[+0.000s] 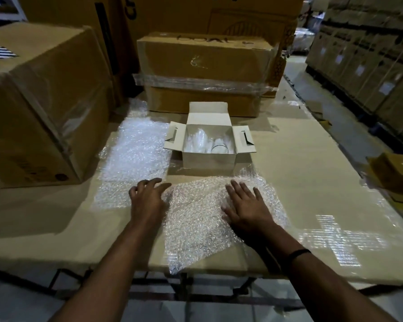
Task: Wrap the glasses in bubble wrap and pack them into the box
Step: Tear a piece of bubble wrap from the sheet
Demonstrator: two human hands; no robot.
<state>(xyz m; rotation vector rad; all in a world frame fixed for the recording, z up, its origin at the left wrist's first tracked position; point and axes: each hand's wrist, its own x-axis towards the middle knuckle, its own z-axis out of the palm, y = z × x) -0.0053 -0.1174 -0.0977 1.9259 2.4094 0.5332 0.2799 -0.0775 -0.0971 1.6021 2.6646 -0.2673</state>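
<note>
At the near edge of the bench (300,173), the fingers (236,190) of the right hand (244,205) lie straight and spread apart, pressed flat on a crumpled sheet of bubble wrap (196,224) and gripping nothing. The left hand (147,196) sits at the sheet's left corner, its fingers (153,182) loosely bent and apart, the thumb touching the plastic's edge; it holds nothing either. A black band (298,253) circles the right wrist. The sheet's near corner hangs over the bench edge. Just beyond the sheet stands a small white box (208,160), its flaps open. Inside, toward the right, a clear glass (216,146) lies on its side, with pale wrapped shapes to its left that are too washed out to tell apart. A second sheet of bubble wrap (135,154) lies flat to the left of the box. A large brown carton (40,101) stands at the far left, and a taped carton (205,66) stands behind the box.
</note>
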